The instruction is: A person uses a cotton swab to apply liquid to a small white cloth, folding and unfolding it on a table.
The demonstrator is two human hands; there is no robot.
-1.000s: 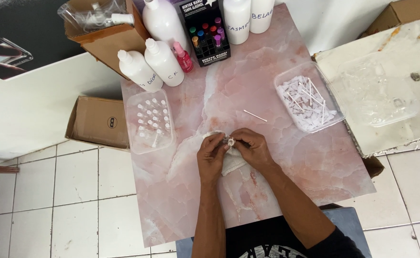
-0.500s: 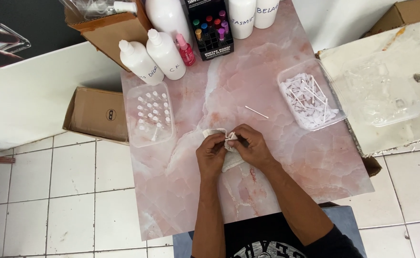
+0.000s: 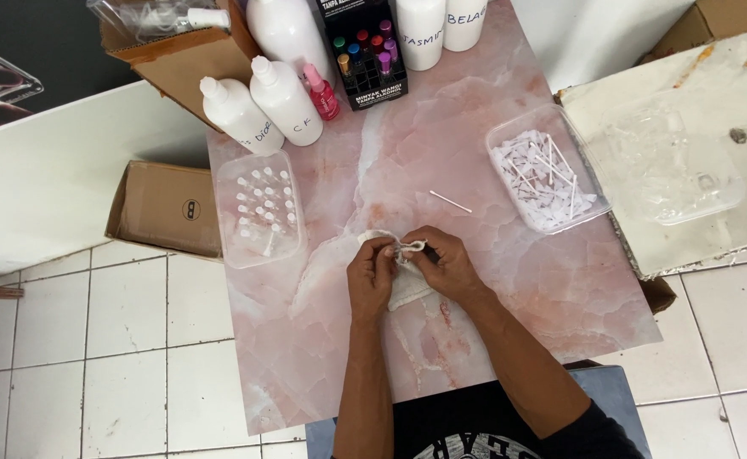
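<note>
Crumpled white cloth (image 3: pixel 407 287) bunched between both hands.

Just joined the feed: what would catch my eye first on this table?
At the middle of the pink marble-patterned table, the left hand and right hand pinch a small item over a white cloth. A lone cotton swab lies just beyond them. A clear tub of swabs stands on the right, a tub of small vials on the left, and white bottles at the far edge.

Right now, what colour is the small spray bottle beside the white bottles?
Pink, seen in the head view.
</note>
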